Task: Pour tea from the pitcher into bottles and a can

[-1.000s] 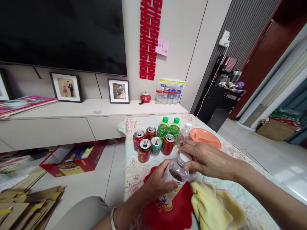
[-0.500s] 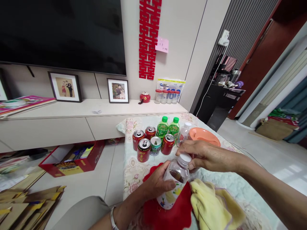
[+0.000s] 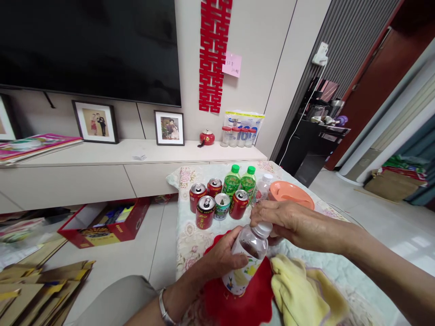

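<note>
1. Your left hand [image 3: 222, 260] is closed around the body of the clear plastic bottle [image 3: 249, 251], which has a bright fruit label and some dark residue inside. The bottle is off the table, between your two hands.
2. Your right hand [image 3: 288, 222] grips the bottle's white screw cap [image 3: 264, 229], with thumb and fingertips pinched around its rim.
3. Compared with a second ago, the bottle sits lower and leans more, its cap end tipped toward your right hand. More of the label now shows below your left thumb.
4. Your right fingers have also crept further over the cap and now hide part of its top, which was in plain view before.
5. The cap is on the neck and no gap shows beneath it, so the bottle looks closed. I cannot tell whether the cap has turned at all.
6. Directly under your left hand lies a red scalloped felt mat [image 3: 244, 305]. Just below your right wrist is a crumpled yellow cloth [image 3: 302, 290].
7. Beyond your fingertips, apart from the bottle, stand a cluster of opened red and green drink cans [image 3: 205, 212] and two green plastic bottles [image 3: 232, 181]. An orange plastic plate [image 3: 292, 192] lies past your right knuckles. All of these rest on the table [image 3: 186, 235] with its floral cover and have not moved.
</note>
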